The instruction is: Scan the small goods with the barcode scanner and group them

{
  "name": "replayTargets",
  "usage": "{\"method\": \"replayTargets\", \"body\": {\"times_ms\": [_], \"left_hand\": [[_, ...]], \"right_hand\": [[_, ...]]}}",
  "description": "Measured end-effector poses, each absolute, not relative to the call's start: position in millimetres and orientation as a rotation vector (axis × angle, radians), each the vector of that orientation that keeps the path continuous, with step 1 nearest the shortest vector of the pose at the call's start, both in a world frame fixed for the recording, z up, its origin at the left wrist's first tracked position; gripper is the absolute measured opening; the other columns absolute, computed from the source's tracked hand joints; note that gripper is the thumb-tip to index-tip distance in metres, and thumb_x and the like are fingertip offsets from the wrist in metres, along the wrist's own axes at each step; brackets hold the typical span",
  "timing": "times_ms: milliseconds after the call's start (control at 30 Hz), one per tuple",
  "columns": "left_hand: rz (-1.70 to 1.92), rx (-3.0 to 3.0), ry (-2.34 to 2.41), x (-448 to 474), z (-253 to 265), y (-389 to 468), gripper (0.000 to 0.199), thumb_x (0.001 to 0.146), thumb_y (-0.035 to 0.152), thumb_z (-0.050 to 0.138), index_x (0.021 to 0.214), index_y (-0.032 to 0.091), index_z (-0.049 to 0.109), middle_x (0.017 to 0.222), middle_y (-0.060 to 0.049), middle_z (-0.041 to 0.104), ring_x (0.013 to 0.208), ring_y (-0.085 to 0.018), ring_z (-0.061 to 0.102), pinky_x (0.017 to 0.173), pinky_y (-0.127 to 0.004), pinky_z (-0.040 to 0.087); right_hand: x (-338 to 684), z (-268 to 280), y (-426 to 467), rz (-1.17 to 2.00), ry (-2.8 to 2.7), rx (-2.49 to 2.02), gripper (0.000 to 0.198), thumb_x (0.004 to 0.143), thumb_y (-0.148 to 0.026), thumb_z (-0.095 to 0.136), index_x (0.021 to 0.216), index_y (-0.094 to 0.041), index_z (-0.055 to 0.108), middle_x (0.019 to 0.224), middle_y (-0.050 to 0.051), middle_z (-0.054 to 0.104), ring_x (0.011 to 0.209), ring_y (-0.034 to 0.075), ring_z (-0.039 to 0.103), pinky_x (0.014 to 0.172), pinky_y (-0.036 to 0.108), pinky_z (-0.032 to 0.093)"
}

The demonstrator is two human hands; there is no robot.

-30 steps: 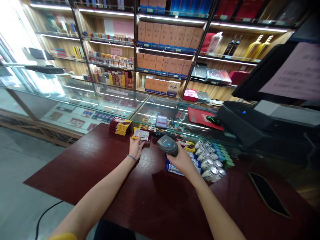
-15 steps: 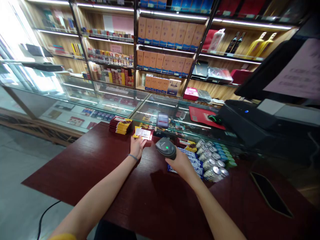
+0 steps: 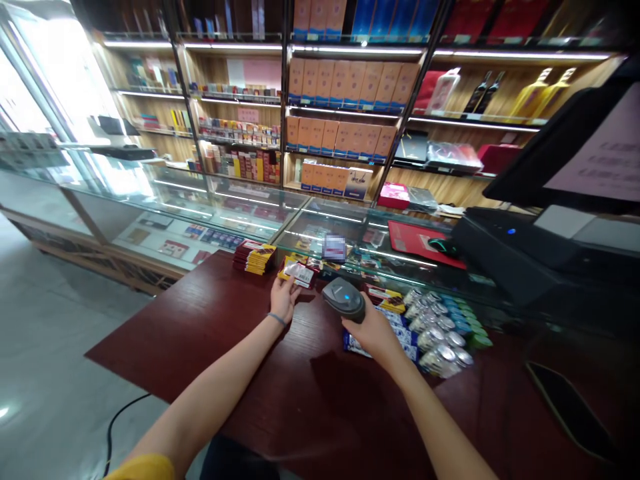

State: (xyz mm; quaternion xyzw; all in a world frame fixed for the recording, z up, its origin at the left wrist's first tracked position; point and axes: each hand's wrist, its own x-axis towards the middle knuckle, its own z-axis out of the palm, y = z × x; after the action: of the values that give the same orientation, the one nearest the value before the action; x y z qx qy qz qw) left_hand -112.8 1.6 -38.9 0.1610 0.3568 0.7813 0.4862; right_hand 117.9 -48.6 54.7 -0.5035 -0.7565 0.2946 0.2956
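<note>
My left hand [image 3: 284,300] is closed on a small yellow and dark red snack packet [image 3: 299,272], its barcode side facing up, just above the dark wooden table [image 3: 200,327]. In my right hand [image 3: 373,327] is a dark grey barcode scanner [image 3: 344,298], its head pointing left toward the packet and a blue light showing on top. Left of the packet stands a stack of similar yellow and red packets [image 3: 254,257]. More such packets [image 3: 384,297] lie right of the scanner, behind blue and white packets [image 3: 354,344] partly hidden by my right hand.
Clear-wrapped rolls or jars with silvery lids [image 3: 440,359] and blue and green ones stand at the right. A phone [image 3: 570,407] lies at the right edge. Behind are a glass display case [image 3: 320,217], a red mat [image 3: 420,244] with a mouse, and a dark monitor [image 3: 565,147].
The view has shifted, so everything appears further right and slightly lower. The scanner's light has turned from green to blue. Both hands keep their hold, and the packet looks more tilted.
</note>
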Motion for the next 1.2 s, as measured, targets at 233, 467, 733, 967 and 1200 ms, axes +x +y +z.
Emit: {"method": "replayTargets", "body": {"times_ms": [233,467,733,967,1200], "left_hand": [[2.082,0.501,1.024,-128.6,-5.7,1.4,0.039,0.069,0.037,0.082,0.098,0.018,0.064,0.093,-0.003,0.070,0.078,-0.014,0.068,0.072,-0.027,0.056],[2.303,0.932,1.370,-193.6,29.9,9.0,0.027,0.078,0.036,0.071,0.100,0.020,0.070,0.091,-0.003,0.072,0.083,-0.017,0.068,0.077,-0.028,0.055],[1.702,2.198,1.813,-266.2,53.4,-8.8,0.029,0.086,0.022,0.062,0.109,0.033,0.076,0.112,-0.006,0.073,0.108,-0.023,0.064,0.105,-0.037,0.044],[1.331,2.493,1.941,-285.2,38.4,-1.5,0.034,0.089,0.019,0.060,0.116,0.033,0.074,0.110,-0.008,0.072,0.107,-0.022,0.063,0.101,-0.033,0.046],[0.957,2.641,2.025,-288.6,31.8,4.9,0.036,0.096,0.023,0.053,0.128,0.032,0.068,0.121,-0.007,0.068,0.113,-0.021,0.060,0.100,-0.033,0.047]], "right_hand": [[120.7,59.9,-47.9,0.735,-1.945,-1.274,0.046,0.075,-0.033,0.066,0.119,-0.023,0.059,0.101,0.009,0.076,0.104,0.031,0.070,0.085,0.039,0.053],[123.9,64.7,-47.5,0.729,-1.859,-1.256,0.050,0.073,-0.036,0.066,0.121,-0.023,0.062,0.079,0.004,0.074,0.075,0.030,0.073,0.059,0.034,0.052],[125.2,65.3,-45.7,0.759,-1.835,-1.219,0.054,0.077,-0.039,0.063,0.128,-0.022,0.059,0.088,0.007,0.075,0.086,0.032,0.073,0.063,0.037,0.054],[129.2,61.2,-39.9,0.698,-1.857,-1.230,0.060,0.077,-0.043,0.064,0.132,-0.019,0.058,0.107,0.012,0.076,0.102,0.034,0.072,0.084,0.045,0.055],[133.7,57.1,-33.3,0.736,-1.854,-1.242,0.061,0.077,-0.044,0.064,0.133,-0.020,0.058,0.111,0.011,0.075,0.107,0.032,0.070,0.089,0.043,0.055]]}}
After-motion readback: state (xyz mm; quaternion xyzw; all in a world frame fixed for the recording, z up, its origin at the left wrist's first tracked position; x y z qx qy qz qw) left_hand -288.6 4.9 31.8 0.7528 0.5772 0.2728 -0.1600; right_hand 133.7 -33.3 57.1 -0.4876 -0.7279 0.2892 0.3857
